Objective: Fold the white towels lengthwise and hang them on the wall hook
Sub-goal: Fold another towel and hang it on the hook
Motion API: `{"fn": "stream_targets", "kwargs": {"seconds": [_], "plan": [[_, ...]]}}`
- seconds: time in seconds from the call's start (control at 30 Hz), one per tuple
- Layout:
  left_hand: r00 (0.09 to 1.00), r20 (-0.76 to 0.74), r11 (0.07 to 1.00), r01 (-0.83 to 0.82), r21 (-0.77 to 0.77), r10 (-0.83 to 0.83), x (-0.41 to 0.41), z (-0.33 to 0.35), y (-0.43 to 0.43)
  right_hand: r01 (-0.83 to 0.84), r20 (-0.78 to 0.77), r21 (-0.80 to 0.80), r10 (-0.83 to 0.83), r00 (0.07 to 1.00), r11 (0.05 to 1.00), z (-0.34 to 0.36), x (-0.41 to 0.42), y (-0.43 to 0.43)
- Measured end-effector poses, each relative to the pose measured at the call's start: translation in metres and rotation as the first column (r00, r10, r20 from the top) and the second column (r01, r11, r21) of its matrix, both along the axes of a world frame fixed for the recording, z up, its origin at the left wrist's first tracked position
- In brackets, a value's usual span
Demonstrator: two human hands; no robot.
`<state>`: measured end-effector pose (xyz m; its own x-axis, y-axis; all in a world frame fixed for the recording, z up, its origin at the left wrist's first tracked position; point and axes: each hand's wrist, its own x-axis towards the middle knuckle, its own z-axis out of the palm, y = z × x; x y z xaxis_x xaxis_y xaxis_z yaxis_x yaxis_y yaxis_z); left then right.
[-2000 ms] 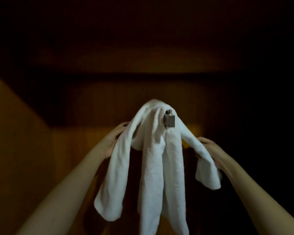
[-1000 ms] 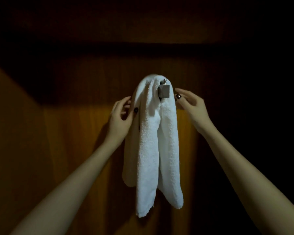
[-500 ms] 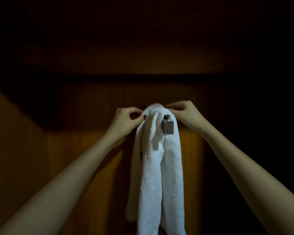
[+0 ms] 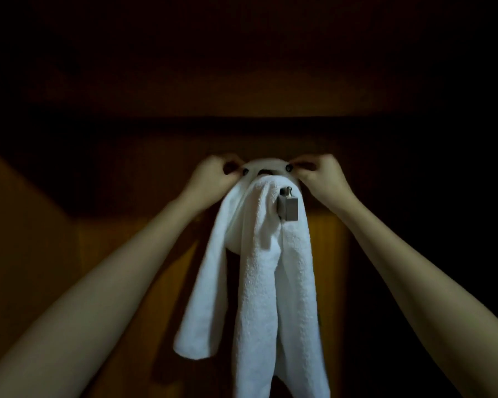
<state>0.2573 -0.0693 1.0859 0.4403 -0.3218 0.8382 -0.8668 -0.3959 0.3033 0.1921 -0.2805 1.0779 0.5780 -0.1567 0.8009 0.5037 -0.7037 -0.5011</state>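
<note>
Dimly, left hand (image 4: pixel 213 177) and right hand (image 4: pixel 322 179) pinch rear towel (image 4: pixel 210 282) above hook (image 4: pixel 288 208); front towel (image 4: pixel 259 311) cropped below

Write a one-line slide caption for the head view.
Left hand and right hand pinch the top of the rear towel over the hook, behind the hanging front towel.

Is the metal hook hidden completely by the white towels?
No, the metal hook shows bare in front of the white towels.
</note>
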Motion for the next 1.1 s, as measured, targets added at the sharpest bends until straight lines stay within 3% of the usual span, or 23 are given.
{"fn": "stream_targets", "kwargs": {"seconds": [0.07, 0.13, 0.2, 0.27, 0.43, 0.67, 0.83, 1.0, 1.1], "plan": [[0.999, 0.013, 0.995, 0.053, -0.085, -0.052, -0.001, -0.023, 0.001, -0.152, 0.005, 0.064, 0.152, 0.988, 0.986, -0.024, -0.003, 0.002], [0.982, -0.088, 0.976, 0.15, -0.159, -0.165, 0.0, -0.057, 0.007, -0.268, -0.004, 0.122, 0.27, 0.963, 0.956, -0.054, -0.007, 0.002], [0.942, -0.245, 0.964, 0.186, -0.191, -0.23, 0.004, -0.09, 0.012, -0.272, -0.027, 0.153, 0.279, 0.96, 0.95, -0.079, -0.011, -0.003], [0.919, -0.346, 0.979, 0.145, -0.146, -0.188, 0.01, -0.12, 0.017, -0.257, -0.092, 0.133, 0.27, 0.958, 0.957, -0.101, -0.015, -0.007], [0.941, -0.33, 0.995, 0.055, -0.079, -0.078, 0.007, -0.165, 0.02, -0.234, -0.211, 0.083, 0.247, 0.946, 0.969, -0.123, -0.017, -0.005], [0.962, -0.267, 0.984, 0.015, -0.176, -0.062, -0.001, -0.163, 0.019, -0.003, -0.144, 0.053, 0.011, 0.989, 0.999, -0.12, -0.016, -0.005], [0.959, -0.267, 0.99, 0.062, -0.125, -0.093, -0.004, -0.161, 0.042, -0.045, -0.108, 0.133, 0.059, 0.992, 0.99, -0.118, -0.026, -0.02], [0.906, -0.357, 0.964, 0.154, -0.218, -0.226, -0.02, -0.155, 0.054, -0.071, -0.175, 0.214, 0.11, 0.978, 0.974, -0.118, -0.047, -0.023], [0.899, -0.362, 0.966, 0.194, -0.172, -0.245, -0.042, -0.15, 0.055, -0.049, -0.194, 0.248, 0.099, 0.976, 0.968, -0.122, -0.07, -0.021]]}}
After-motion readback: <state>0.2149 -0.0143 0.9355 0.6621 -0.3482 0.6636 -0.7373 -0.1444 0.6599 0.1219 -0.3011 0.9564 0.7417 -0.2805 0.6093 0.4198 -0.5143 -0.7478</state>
